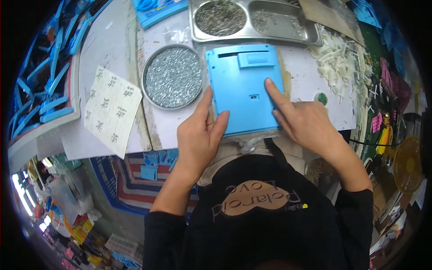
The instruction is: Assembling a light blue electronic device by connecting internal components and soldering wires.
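Head camera view: A person's two bare hands flank a rectangular, light-blue plastic casing (234, 110) at the near edge of a white worktop (330, 112). The left hand (195, 137), partly open with thumb and index finger parted, touches the left side; the right hand (310, 123), also partly open, lays an extended index finger on the casing's face. Whether either grips cannot be told. Just left sits a round, grey-rimmed dish (173, 108) of small silvery metal pieces (174, 76); beyond, a stainless-steel compartment tray (225, 39); to the right, loose white plastic pieces (339, 63).
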Available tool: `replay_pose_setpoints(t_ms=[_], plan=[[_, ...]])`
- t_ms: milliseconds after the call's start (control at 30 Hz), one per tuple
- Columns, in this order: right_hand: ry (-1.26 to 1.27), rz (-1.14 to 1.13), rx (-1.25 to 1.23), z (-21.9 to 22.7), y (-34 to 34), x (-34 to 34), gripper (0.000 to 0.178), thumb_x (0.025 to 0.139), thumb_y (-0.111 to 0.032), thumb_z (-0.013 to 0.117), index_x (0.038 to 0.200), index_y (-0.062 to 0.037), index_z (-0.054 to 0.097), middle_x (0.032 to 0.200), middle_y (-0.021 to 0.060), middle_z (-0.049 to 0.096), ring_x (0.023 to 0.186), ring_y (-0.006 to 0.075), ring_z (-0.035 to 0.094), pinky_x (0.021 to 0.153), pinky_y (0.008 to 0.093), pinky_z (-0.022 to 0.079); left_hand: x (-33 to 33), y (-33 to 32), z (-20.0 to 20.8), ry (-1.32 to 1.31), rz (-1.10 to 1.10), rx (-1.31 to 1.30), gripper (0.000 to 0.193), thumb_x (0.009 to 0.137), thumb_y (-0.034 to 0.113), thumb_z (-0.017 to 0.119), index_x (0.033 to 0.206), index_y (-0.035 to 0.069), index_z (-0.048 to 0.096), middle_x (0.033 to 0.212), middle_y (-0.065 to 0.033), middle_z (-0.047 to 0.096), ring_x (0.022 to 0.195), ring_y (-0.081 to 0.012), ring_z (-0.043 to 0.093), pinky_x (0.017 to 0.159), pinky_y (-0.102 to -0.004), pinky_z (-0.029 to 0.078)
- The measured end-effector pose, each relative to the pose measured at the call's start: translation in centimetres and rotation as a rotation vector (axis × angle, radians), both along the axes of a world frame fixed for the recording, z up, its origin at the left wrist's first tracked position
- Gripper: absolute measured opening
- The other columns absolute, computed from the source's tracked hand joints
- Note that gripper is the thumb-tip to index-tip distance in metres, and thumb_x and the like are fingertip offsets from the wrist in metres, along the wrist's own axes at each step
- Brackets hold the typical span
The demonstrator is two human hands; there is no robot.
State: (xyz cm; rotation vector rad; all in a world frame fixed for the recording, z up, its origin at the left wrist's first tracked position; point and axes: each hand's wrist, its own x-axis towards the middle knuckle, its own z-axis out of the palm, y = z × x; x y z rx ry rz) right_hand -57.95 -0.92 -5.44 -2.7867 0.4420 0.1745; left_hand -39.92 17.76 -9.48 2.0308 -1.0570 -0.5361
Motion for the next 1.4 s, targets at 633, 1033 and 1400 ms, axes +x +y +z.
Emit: replay_pose_setpoints(t_ms=[633, 1033, 1400], plan=[[-0.444, 0.428, 0.054, 0.5, 0.5, 7.0, 0.057, 0.077, -0.020, 0.078, 0.129, -0.0053, 0.062, 0.110, 0.0134, 0.067, 0.109, 0.0318, 0.063, 0.096, 0.0470, 0.052, -1.9, 4.8, -0.9, 0.251, 0.014, -0.098, 0.016, 0.094, 0.010, 0.072, 0.103, -0.002, 0.067, 0.073, -0.0052, 0.061, 0.060, -0.0117, 0.057, 0.057, -0.0288, 0.045], [-0.383, 0.667, 0.127, -2.3, 0.9, 8.4, 0.048, 0.079, -0.028, 0.079, 0.121, -0.0081, 0.066, 0.128, 0.0073, 0.063, 0.134, 0.0289, 0.051, 0.123, 0.0576, 0.028, -3.5, 5.7, -3.0, -0.120, -0.112, -0.106, 0.008, 0.090, 0.011, 0.072, 0.093, 0.004, 0.068, 0.085, -0.0136, 0.067, 0.074, -0.0326, 0.067, 0.066, -0.0395, 0.053], [-0.396, 0.595, 0.058, -0.9, 1.2, 8.6, 0.071, 0.087, -0.039, 0.070, 0.147, -0.0059, 0.052, 0.153, 0.0141, 0.050, 0.144, 0.0346, 0.043, 0.118, 0.0521, 0.036, 6.1, 2.1, 0.8, -0.390, 0.179, -0.138, 0.015, 0.083, 0.016, 0.078, 0.089, 0.006, 0.070, 0.087, -0.0079, 0.067, 0.082, -0.0301, 0.066, 0.072, -0.0419, 0.050]])
